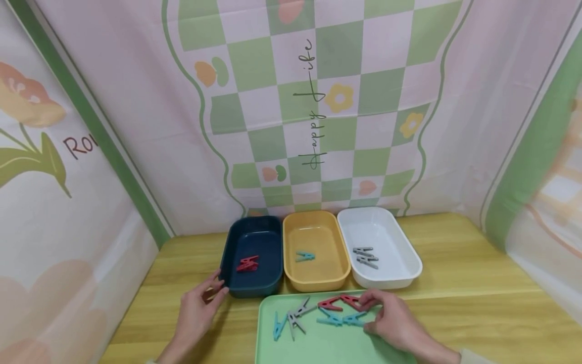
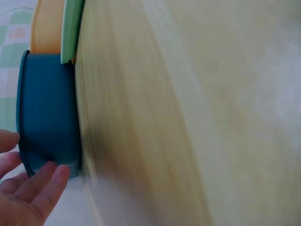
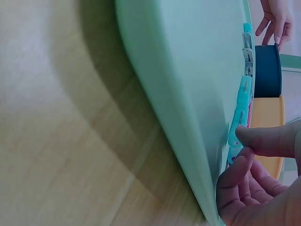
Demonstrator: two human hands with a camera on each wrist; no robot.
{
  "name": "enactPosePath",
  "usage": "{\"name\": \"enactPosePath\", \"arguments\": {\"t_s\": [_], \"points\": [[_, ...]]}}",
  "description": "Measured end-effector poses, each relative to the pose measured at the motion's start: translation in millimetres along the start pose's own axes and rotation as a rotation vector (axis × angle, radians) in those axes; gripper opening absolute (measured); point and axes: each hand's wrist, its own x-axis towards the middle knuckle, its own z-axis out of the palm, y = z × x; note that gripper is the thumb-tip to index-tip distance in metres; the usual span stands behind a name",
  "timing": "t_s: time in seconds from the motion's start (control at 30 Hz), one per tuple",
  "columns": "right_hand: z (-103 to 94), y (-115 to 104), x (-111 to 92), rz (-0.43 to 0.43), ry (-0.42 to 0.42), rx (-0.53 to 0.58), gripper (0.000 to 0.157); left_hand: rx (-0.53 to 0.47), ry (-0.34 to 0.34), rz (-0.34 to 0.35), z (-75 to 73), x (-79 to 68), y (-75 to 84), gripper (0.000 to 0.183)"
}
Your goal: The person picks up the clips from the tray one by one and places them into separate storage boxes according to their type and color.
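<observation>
Reaching over the green tray [image 1: 336, 350], the right hand [image 1: 394, 319] bends its thumb and fingers beside red clothespins [image 1: 330, 304] and blue clothespins [image 1: 332, 318]; I cannot tell whether it pinches one. Farther left lie gray clothespins [image 1: 294, 318]. The left hand [image 1: 197, 309], fingers spread, touches the near left corner of the navy bin [image 1: 254, 292], which holds red ones. To its right I see the yellow bin [image 1: 317, 286], holding one blue, and the white bin [image 1: 387, 283], holding two gray.

Clothespins [image 1: 278, 331]: smooth plastic
Navy bin [image 1: 261, 242]: smooth plastic, soft sheen
Yellow bin [image 1: 317, 237]: smooth plastic, satin
White bin [image 1: 386, 242]: smooth plastic, glossy
Tray [image 1: 336, 346]: smooth plastic, nearly matt
Table [image 1: 454, 247]: wood-grained, smooth, faintly shiny
Backdrop [image 1: 318, 101]: matt cloth, lightly creased
</observation>
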Motion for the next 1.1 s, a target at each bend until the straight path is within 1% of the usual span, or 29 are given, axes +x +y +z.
{"name": "enactPosePath", "arguments": {"t_s": [0.23,0.4,0.53,0.8,0.97,1.1], "points": [[0.9,-0.9,-0.2,0.026,0.0,-0.009,0.049,-0.006,0.003,-0.012,-0.3,-0.4,0.3,0.02],[0.2,-1.0,-2.0,0.023,-0.007,-0.001,0.049,0.012,0.0,-0.016,0.0,-0.3,-1.4,0.02],[0.2,-1.3,-3.7,0.006,-0.016,0.006,0.05,0.017,0.002,-0.007,0.4,0.0,-1.7,0.02],[2.9,-1.7,-5.8,-0.055,-0.059,0.006,0.046,0.028,0.007,-0.015,0.5,0.3,-2.2,0.018],[3.7,-1.3,-6.5,-0.073,-0.07,-0.001,0.046,0.021,0.007,-0.019,0.5,0.6,-1.6,0.018],[4.1,-2.3,-6.6,-0.068,-0.104,0.001,0.045,0.017,0.0,-0.017,0.3,0.7,-1.1,0.018]]}}
